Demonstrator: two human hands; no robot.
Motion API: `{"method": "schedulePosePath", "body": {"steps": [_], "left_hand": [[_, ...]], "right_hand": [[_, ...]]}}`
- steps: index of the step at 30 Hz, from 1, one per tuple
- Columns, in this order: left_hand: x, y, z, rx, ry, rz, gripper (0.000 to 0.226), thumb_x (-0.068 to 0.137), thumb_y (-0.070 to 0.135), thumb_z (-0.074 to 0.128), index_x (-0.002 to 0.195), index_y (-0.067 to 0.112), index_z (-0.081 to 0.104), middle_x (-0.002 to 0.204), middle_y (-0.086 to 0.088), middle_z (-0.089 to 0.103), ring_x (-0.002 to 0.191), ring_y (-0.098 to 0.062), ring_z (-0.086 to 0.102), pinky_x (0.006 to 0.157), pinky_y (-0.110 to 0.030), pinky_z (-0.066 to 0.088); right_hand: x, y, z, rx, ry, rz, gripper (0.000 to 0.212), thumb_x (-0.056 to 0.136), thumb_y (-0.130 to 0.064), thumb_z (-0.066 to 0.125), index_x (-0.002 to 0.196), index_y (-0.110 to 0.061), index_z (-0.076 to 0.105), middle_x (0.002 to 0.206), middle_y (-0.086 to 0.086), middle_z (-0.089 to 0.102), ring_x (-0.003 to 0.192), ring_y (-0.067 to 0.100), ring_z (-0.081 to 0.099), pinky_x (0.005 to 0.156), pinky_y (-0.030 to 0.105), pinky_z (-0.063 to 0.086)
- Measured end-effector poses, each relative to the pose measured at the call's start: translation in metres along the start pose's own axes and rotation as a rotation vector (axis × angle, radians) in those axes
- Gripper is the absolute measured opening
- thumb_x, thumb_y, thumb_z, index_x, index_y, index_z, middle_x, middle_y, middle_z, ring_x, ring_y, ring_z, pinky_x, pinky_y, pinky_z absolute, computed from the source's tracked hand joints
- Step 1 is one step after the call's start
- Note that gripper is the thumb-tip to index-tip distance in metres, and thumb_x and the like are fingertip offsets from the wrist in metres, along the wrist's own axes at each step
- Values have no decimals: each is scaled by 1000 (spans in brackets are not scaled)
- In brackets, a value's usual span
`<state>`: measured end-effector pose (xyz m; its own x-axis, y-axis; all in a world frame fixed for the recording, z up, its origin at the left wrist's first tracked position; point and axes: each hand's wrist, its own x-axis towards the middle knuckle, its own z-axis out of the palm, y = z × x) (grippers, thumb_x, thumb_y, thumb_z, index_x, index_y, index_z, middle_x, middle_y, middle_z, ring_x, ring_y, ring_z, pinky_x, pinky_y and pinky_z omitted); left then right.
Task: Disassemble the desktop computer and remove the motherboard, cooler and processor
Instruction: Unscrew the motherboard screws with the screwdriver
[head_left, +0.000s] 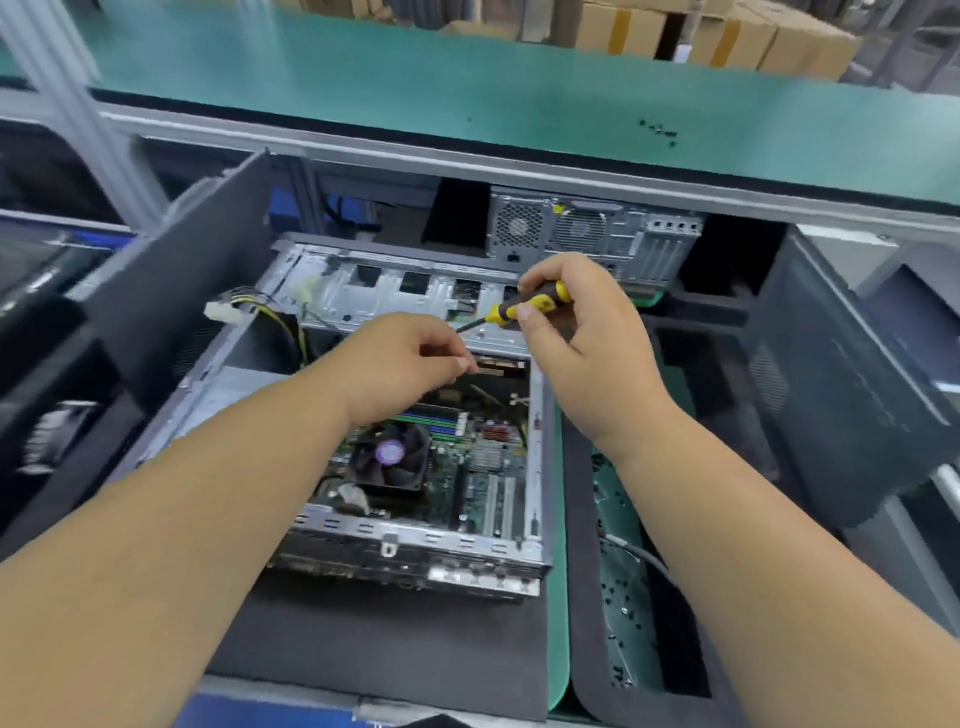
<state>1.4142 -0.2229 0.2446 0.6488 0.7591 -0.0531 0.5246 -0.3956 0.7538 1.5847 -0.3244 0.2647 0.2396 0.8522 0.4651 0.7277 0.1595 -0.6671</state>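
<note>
My right hand (576, 332) sits just right of the frame's centre, its fingers and thumb curled around the yellow-and-black handle of a screwdriver (524, 306). The dark shaft slants down and left toward my left hand (402, 364), near the centre. The fingers of my left hand are curled in, thumb against fingertips in a pinch at the shaft's tip; I cannot tell whether anything small sits between them.

Both hands hover over the open computer case (363, 525), which lies on its side on a dark foam mat (384, 649) in the lower middle. Inside it, below my left hand, the green motherboard (483, 467) is in place, with the black cooler (392, 460) and its purple hub sitting on the board. The processor is not visible. At the case's upper left edge, a white plug on yellow and black wires (228, 312) hangs over the rim.

Behind the case, in the upper middle, a second computer (587, 228) shows its vented rear panel under a green shelf (415, 78). Small black screws (660, 130) lie on that shelf at the upper right, and cardboard boxes (701, 31) stand along the top edge.
</note>
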Motion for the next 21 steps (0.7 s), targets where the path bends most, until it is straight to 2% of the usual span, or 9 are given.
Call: {"method": "schedulePosePath", "body": {"steps": [8,13,18,21], "left_hand": [[-24,-73,-57,-58,81,-43,16,91,23,64,83,32,74,79,19,68,78,3,61,73,-22,47],[-29,-95,-78,-89,102,-44,17,92,22,62,84,33,74,79,18,68,82,-3,63,75,-21,50],[-27,-104,-82,-62,68,-12,17,92,22,61,86,32,73,89,13,69,87,-5,63,78,-24,51],[-27,-110,-80,-22,64,-5,15,92,23,61,87,31,73,93,14,65,87,0,60,76,-18,47]], "right_hand": [[16,-25,61,-40,-172,66,24,96,-15,56,110,-34,52,103,-21,55,93,-5,53,76,8,40],[18,-42,84,-36,-247,99,24,97,-20,57,109,-40,52,103,-18,62,94,2,59,82,29,52],[20,-49,99,-28,-277,111,21,95,-22,60,107,-39,54,98,-12,62,88,9,60,80,37,53],[21,-47,106,46,-332,155,22,93,-22,62,105,-39,56,97,-8,65,86,13,63,81,43,54]]}}
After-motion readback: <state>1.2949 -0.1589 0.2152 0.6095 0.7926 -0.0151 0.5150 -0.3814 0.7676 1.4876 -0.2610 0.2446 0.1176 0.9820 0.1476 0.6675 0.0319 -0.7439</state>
